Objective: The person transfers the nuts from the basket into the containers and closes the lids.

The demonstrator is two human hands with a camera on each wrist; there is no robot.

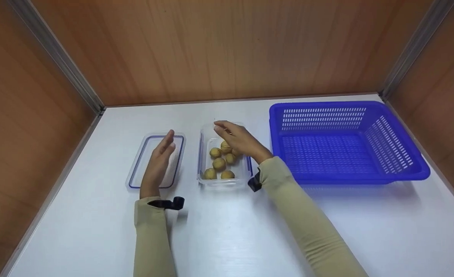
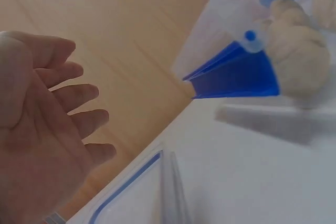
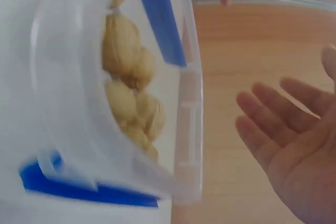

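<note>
Both hands empty, left hand (image 1: pixel 158 163) fingers straight, right hand (image 1: pixel 239 139) loosely spread.

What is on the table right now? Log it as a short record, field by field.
surface: white table, wooden walls around
left hand: open, fingers straight, above the clear lid
right hand: open, over the clear container
container contents: several yellowish round pieces
lid: flat on the table, left of the container, blue seal
blue basket: right of the container, nothing seen inside

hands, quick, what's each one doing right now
Left hand: open, holding nothing, over the lid.
Right hand: open, holding nothing, over the container of yellow balls.
</note>
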